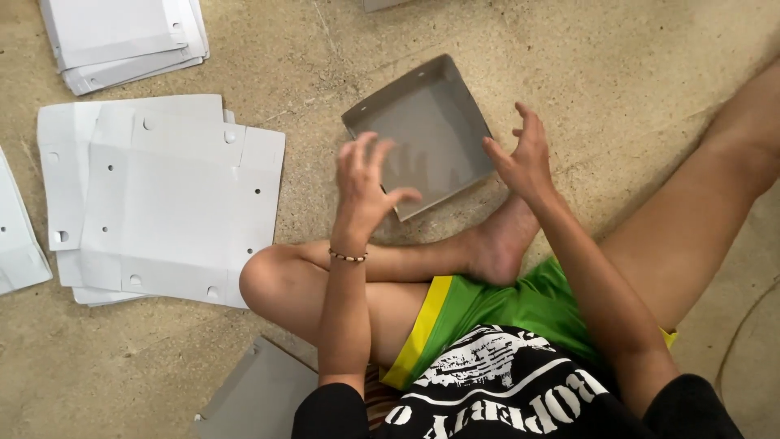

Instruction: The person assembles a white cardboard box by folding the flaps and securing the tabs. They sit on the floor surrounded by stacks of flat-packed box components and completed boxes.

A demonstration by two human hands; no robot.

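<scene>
I sit cross-legged on a concrete floor. A folded grey cardboard tray (422,130) with raised sides lies on the floor just beyond my foot. My left hand (363,183) hovers over its near left corner with fingers spread, holding nothing. My right hand (524,154) hangs beside the tray's right edge, fingers apart and empty. Neither hand touches the tray.
A stack of flat white die-cut cardboard sheets (171,203) lies to my left, another pile (122,36) sits at the top left, and one more sheet (16,244) at the far left edge. A grey sheet (260,398) lies by my left knee.
</scene>
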